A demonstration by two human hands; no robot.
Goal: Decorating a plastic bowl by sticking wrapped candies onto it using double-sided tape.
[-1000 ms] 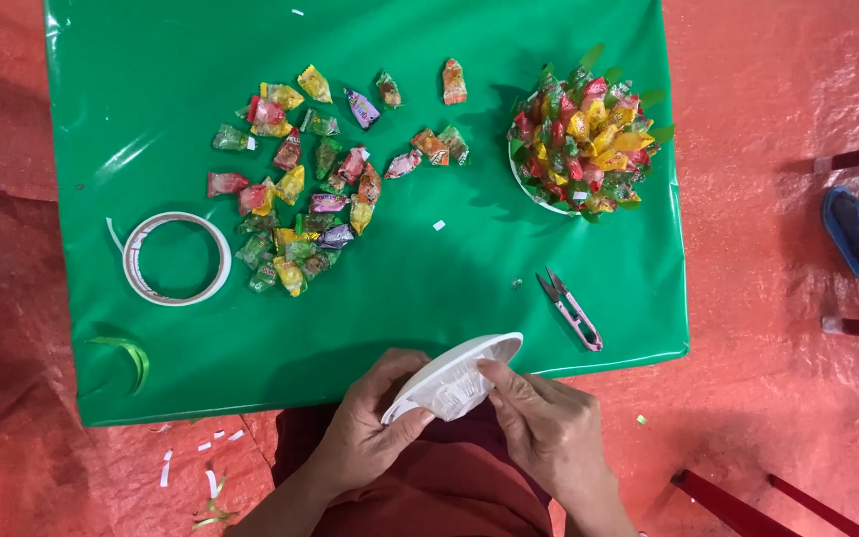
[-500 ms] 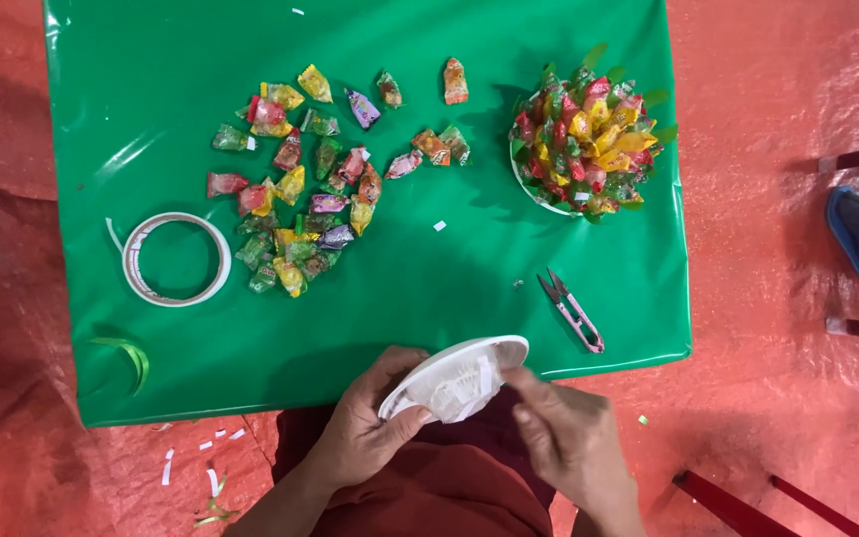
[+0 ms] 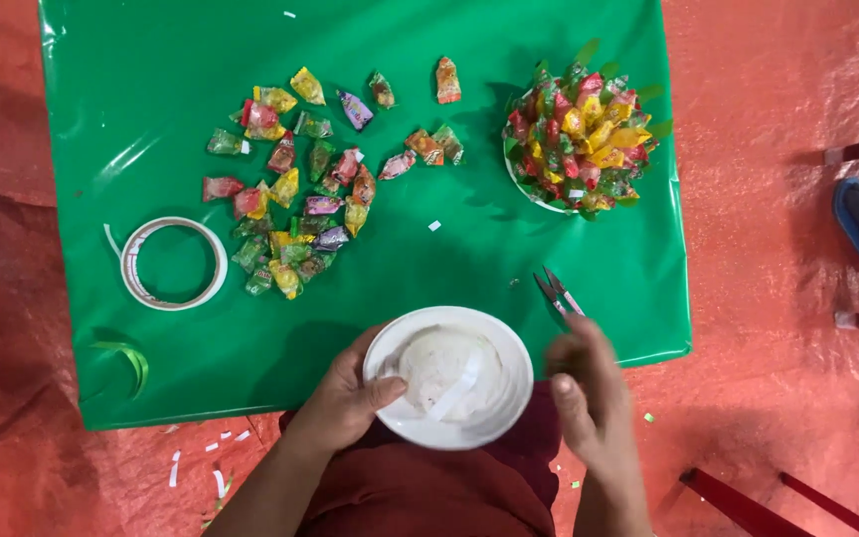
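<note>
1. White paper plate (image 3: pixel 449 378) gripped by left hand (image 3: pixel 340 403) at its left rim, thumb over the rim and fingers (image 3: pixel 382 390) curled underneath; held at the near edge of the green surface (image 3: pixel 131 99), above the lap in dark red cloth (image 3: pixel 420 492).
2. Strip of white tape (image 3: pixel 454 383) stuck slantwise across the plate's middle.
3. Right hand (image 3: pixel 589 398) just beside the plate's right rim, blurred, fingers loosely open, holding nothing; cannot tell whether touching the rim.
4. Small snips (image 3: pixel 559 291) lying just beyond the right hand, near the right near corner of the surface.
5. Roll of white tape (image 3: pixel 173 264) flat toward the left edge, well apart from the plate.
6. Loose wrapped candies (image 3: pixel 295 194), red, yellow, green and purple, scattered across the middle and far left part of the surface.
7. Round candy bouquet (image 3: pixel 579 134) standing near the far right corner.
8. Curl of green ribbon (image 3: pixel 129 358) at the left near corner.
9. Orange-red tarp (image 3: pixel 777 99) covering the floor all around; white scraps (image 3: pixel 216 462) lying on it beside the near edge.
</note>
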